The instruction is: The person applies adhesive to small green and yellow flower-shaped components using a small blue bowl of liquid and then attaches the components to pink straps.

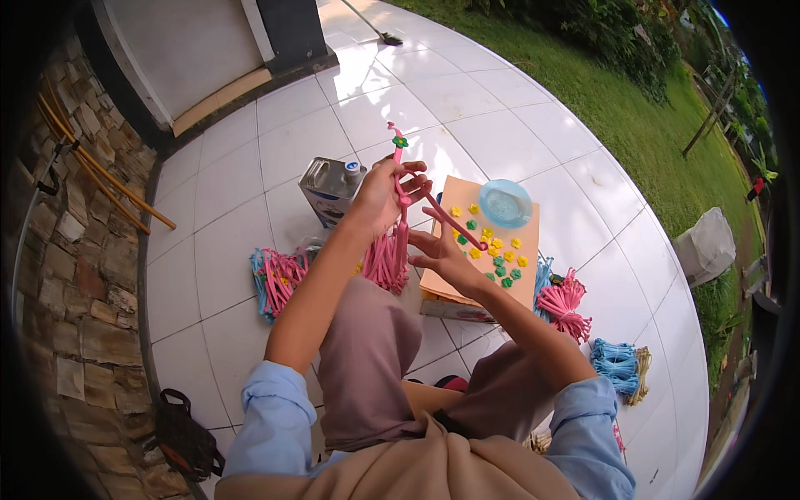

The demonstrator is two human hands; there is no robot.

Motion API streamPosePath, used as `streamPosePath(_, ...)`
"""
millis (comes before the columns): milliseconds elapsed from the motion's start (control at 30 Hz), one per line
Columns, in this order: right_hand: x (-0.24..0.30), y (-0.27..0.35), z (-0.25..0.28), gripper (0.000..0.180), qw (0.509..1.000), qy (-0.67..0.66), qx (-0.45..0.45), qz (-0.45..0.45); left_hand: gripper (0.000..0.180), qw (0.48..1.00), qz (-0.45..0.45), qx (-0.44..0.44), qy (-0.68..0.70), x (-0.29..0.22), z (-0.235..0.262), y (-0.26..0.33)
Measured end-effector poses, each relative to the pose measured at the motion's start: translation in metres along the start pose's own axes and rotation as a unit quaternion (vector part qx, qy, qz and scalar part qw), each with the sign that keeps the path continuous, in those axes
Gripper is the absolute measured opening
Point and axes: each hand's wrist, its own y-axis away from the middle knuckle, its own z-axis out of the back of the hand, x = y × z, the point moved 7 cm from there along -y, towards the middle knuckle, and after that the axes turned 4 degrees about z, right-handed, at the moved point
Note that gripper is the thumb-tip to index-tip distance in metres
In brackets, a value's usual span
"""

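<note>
Pink strips (402, 200) are gripped in the left hand (385, 193), whose fingers (414, 178) are closed around them; one strip stands nearly upright, topped by a small green flower (400, 142), and a bunch hangs down over the lap. A second pink strip (450, 222) slants down to the right, with the right hand (443, 254) open beneath it, fingers spread. About fifteen yellow and green flowers (493, 250) lie on a cardboard box (523, 292) beside one blue lid (505, 202). One metal can (329, 190), two pink bundles (279, 279) (565, 302) and one blue bundle (615, 362) rest on the tiled floor (467, 108).
</note>
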Motion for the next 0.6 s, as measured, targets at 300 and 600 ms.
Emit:
streamPosePath(300,0.031,0.004,0.003,0.058,0.993,0.034,-0.085,0.077,0.046,0.871,-0.123,-0.283,-0.383,-0.012,0.062,0.018)
streamPosePath(600,0.061,0.015,0.015,0.056,0.985,0.153,-0.062,0.052,0.073,0.408,-0.184,-0.271,-0.852,-0.040,-0.014,0.104)
